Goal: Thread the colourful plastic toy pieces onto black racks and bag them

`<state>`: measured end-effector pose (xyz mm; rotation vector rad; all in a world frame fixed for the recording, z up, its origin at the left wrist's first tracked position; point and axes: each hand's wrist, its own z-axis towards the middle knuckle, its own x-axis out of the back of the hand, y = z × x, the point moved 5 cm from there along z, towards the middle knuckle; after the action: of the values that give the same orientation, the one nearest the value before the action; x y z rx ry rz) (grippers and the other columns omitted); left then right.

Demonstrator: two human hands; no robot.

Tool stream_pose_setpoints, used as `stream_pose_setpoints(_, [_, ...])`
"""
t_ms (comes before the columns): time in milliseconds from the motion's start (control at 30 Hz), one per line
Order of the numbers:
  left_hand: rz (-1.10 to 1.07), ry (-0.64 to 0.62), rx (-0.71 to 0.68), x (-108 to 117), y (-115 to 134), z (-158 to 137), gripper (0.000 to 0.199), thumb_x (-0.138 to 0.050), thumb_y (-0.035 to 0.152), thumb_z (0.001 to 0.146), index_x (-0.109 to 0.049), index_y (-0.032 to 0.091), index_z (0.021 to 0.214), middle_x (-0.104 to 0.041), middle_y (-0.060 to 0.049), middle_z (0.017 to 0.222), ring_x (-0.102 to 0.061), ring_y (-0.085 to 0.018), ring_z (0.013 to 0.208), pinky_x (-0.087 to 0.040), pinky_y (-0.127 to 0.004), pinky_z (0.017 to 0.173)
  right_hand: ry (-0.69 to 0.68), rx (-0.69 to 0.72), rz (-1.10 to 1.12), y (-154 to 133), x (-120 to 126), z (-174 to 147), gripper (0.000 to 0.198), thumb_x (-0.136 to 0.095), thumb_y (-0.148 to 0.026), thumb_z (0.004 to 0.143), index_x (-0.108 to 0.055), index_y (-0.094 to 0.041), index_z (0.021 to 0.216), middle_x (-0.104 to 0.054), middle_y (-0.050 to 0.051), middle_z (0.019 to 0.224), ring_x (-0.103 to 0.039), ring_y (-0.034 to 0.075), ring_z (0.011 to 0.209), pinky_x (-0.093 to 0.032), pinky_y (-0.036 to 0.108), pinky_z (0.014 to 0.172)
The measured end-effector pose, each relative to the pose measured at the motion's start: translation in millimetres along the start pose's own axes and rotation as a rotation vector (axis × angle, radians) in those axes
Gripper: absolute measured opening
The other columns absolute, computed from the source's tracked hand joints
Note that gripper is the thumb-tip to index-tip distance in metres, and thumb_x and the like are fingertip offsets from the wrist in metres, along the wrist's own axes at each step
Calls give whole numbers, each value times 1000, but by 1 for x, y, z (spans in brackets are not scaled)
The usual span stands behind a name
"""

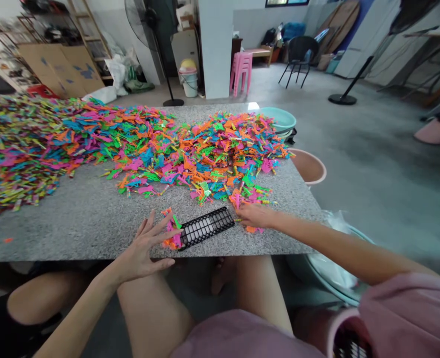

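A narrow black mesh basket (pixel 207 227) lies at a slant near the table's front edge. Several small gun-shaped plastic toys (pixel 173 238) in pink, orange and green sit at its left end. My left hand (pixel 145 248) is open beside them, fingers spread, with the fingertips over the toys and the basket's left end. Past the basket's right end, my right hand (pixel 256 215) has its fingers closed at a pink toy gun (pixel 236 200), at the front of the pile; the fingertips are partly hidden. A few orange and pink pieces (pixel 254 229) lie under that hand.
A large heap of bright toy guns (pixel 212 149) spreads across the granite table (pixel 93 219), with thin yellow and dark pieces (pixel 11 164) at the left. Basins (pixel 309 166) stand off the right edge. Another person's knee (pixel 44 298) is at the lower left.
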<state>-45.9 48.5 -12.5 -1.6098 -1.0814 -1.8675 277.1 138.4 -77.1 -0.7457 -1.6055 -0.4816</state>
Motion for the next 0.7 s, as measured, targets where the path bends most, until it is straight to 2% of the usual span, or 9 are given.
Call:
stream_pose_setpoints(133, [-10, -6, 9, 1, 1, 2, 63, -62, 57, 86, -48, 36, 143, -16, -4, 163, -7, -47, 147, -20, -74, 108, -83, -201, 106, 3, -7, -11, 31, -59, -19, 88, -53, -17, 119, -68, 10, 99, -67, 21, 85, -47, 28, 71])
stream_pose_setpoints(233, [-23, -8, 8, 2, 2, 3, 64, -61, 58, 86, -45, 37, 144, -16, -3, 163, -5, -48, 147, -19, -75, 107, -68, -255, 138, 6, -4, -20, 30, -57, -24, 91, -51, -16, 119, -68, 9, 96, -66, 21, 82, -46, 27, 68])
stream_pose_setpoints(300, [-29, 0, 2, 3, 3, 3, 64, -60, 58, 87, -45, 36, 145, -18, -3, 163, -4, -49, 146, -19, -75, 107, -29, -171, 48, 4, -1, -26, 24, -50, -18, 94, -53, -18, 118, -66, 10, 106, -65, 20, 84, -46, 27, 67])
stream_pose_setpoints(367, [-32, 7, -3, 3, 3, 3, 62, -59, 58, 87, -46, 35, 144, -19, -3, 163, -3, -48, 146, -19, -75, 107, -2, 10, -66, -2, -1, -31, 26, -45, -10, 93, -57, -19, 114, -62, 11, 115, -64, 20, 91, -48, 28, 69])
stream_pose_setpoints(467, [-34, -3, 13, 2, 2, 3, 62, -60, 59, 86, -48, 36, 143, -19, -4, 163, -3, -47, 147, -18, -74, 108, 20, 276, -120, -11, -5, -40, 23, -43, -7, 93, -61, -18, 102, -63, 10, 110, -61, 19, 97, -49, 30, 78])
stream_pose_setpoints(533, [-36, -21, 33, 2, 3, 3, 63, -61, 59, 86, -48, 35, 143, -20, -5, 163, -3, -46, 147, -17, -74, 108, 65, 319, -44, -14, -8, -41, 24, -41, -9, 95, -62, -19, 101, -65, 9, 106, -61, 18, 96, -50, 31, 81])
stream_pose_setpoints(600, [-39, -32, 46, 3, 5, 3, 63, -62, 57, 86, -47, 35, 143, -20, -6, 163, -2, -46, 148, -16, -74, 109, 146, 244, 121, -21, -9, -33, 22, -44, -13, 94, -62, -18, 105, -66, 9, 104, -62, 18, 93, -51, 31, 81])
stream_pose_setpoints(700, [-42, -44, 62, 3, 7, 4, 63, -62, 55, 86, -46, 36, 144, -18, -4, 163, -1, -46, 148, -14, -73, 110, 321, -23, 509, -51, -13, -3, 16, -53, -18, 89, -64, -15, 101, -68, 7, 90, -64, 16, 77, -52, 28, 73])
